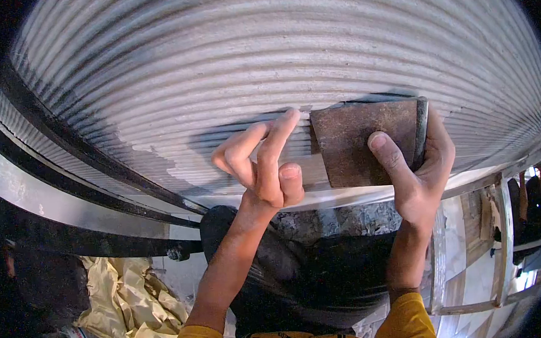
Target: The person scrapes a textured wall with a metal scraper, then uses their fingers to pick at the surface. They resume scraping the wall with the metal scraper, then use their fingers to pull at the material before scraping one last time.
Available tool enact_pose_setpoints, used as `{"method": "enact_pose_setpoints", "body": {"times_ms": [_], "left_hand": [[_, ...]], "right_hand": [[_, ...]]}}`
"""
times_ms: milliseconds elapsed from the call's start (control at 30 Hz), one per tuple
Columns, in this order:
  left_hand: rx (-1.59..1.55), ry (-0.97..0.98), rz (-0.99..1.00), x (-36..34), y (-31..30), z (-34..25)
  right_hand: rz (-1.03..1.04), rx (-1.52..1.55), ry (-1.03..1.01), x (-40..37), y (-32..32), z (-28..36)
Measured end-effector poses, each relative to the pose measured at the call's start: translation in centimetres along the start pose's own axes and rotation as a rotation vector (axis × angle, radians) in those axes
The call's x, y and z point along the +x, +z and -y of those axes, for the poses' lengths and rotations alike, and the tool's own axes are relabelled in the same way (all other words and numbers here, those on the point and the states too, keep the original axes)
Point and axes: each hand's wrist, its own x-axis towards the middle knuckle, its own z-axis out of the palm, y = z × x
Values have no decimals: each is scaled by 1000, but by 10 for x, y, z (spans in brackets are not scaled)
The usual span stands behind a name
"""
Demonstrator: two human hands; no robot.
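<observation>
My right hand [417, 173] grips a rusty, flat metal scraper [357, 137], thumb pressed on its near face and fingers behind the rolled edge on the right. The blade stands against the lower part of a large ribbed, greyish-white surface [265, 65]. Just left of it is my left hand [261, 160], which holds nothing. Its index finger points up towards the scraper's upper left corner, the thumb is apart, and the other fingers bend loosely. Around both hands lie dark shadows and a smoother, paler patch over the ribs.
A black band [85, 142] edges the ribbed surface on the left. Crumpled gold sheeting [127, 299] lies on the floor at lower left, near a small white-and-red container [77, 336]. On the right stands a metal frame [504, 242] above a tiled floor, with a person [532, 201] beyond.
</observation>
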Motion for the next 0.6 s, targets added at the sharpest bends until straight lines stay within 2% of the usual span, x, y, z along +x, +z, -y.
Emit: {"method": "enact_pose_setpoints", "body": {"times_ms": [267,600], "left_hand": [[11,41,7,6,-1,-2],[-82,-16,18,2,-1,-3]], "right_hand": [[-130,103,45,-12,13,-19],[-129,175,48,-16,14,-32]]}}
